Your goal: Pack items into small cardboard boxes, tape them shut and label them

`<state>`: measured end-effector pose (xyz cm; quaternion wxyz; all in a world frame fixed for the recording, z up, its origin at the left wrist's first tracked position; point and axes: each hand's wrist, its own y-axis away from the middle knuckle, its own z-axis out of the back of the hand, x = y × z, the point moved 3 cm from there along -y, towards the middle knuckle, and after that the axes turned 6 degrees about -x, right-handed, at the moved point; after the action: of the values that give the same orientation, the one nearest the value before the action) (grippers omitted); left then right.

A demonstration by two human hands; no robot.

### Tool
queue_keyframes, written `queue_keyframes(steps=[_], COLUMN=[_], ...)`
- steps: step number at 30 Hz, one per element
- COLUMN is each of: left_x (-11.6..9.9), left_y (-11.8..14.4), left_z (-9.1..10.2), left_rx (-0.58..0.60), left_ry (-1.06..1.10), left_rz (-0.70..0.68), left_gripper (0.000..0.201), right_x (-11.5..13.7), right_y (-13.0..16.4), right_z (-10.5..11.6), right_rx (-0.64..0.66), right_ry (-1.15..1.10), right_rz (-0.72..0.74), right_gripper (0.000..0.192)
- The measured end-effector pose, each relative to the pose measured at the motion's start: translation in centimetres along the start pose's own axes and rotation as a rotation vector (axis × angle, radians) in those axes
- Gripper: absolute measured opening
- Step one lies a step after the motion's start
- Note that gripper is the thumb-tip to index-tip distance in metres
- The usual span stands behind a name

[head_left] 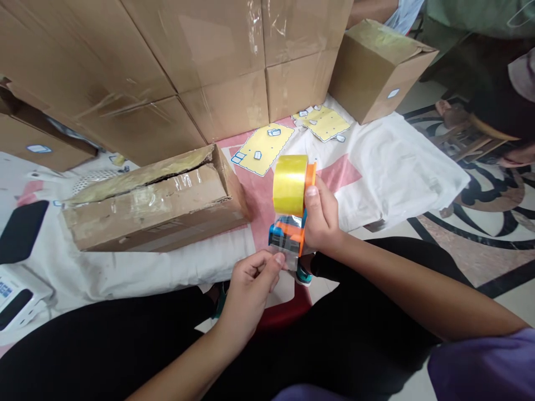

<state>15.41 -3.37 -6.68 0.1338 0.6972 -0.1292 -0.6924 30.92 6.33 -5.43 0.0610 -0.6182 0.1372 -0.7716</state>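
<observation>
My right hand (322, 214) is wrapped round an orange and blue tape dispenser (308, 181), which carries a wide roll of yellowish tape (290, 185). Between the thumb and fingers of my left hand (258, 273), the loose end of the clear tape (291, 260) is pinched below the dispenser's dark roller. A long cardboard box (167, 206) lies to the left, apart from both hands. Its top seam gapes slightly, and shiny tape crosses its front flap.
Large stacked cartons (225, 106) wall off the back. Yellow sheets (267, 147) with small white pieces lie before them on the cloth (376, 161). Another taped box (376, 72) stands back right. At left are a black phone-like slab (23, 231) and a white device (20, 295). Other people sit behind.
</observation>
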Motion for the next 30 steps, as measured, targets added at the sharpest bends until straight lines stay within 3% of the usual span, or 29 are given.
queue_keyframes(steps=[3,9,17,22,30], left_x=[-0.3,-0.8,-0.9,-0.6,0.6], left_y=[0.0,0.4,0.8,0.9,0.8], left_z=[0.2,0.3,-0.5,-0.7,-1.2], left_rx=[-0.004,0.005,0.039,0.059,0.121], left_ry=[0.008,-0.019,-0.072,-0.089,-0.124], left_rz=[0.001,0.016,-0.006,0.001,-0.006], left_gripper=[0.051,0.043,0.047,0.046,0.046], right_x=[0.2,0.1,-0.3,-1.0,-1.6], right_y=[-0.2,-0.6,-3.2,-4.4,-4.5], right_z=[0.2,0.3,1.4,2.2,2.0], right_rx=[-0.021,-0.050,-0.131,-0.219,-0.174], right_ry=[-0.007,0.030,-0.079,-0.025,-0.093], right_rz=[0.020,0.026,0.081,0.096,0.006], right_gripper=[0.052,0.053,0.056,0.050,0.052])
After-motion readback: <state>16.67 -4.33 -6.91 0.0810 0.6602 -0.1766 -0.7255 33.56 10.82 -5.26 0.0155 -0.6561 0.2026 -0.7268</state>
